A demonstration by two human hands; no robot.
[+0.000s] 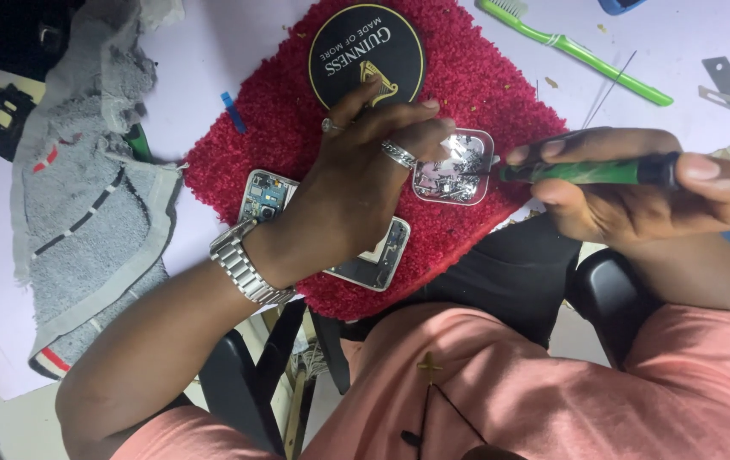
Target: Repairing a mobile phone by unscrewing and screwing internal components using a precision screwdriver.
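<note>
Holding: right hand is closed around a green-handled screwdriver, gripped sideways with the thumb on its dark butt end – the tip points left toward a small clear tray
Tray: small clear tray, square with rounded corners, holds a heap of tiny metal screws and parts; it sits on the red mat just right of the left fingers
Left hand: left hand lies palm down, fingers curled together at the tray's left edge, pinching at something there – whether it holds a part I cannot tell; rings on two fingers, a metal watch on the wrist
Phone: opened phone with its back off lies flat under the left hand and wrist, circuit board showing at its upper left end
Mat: fuzzy red mat carries phone, tray and a round black coaster at its far end
Bench: pale bench under the mat
Far right: green toothbrush lies aslant beyond the mat, a small grey metal blade near it
Left side: grey towel lies crumpled, well apart from the tray
</note>
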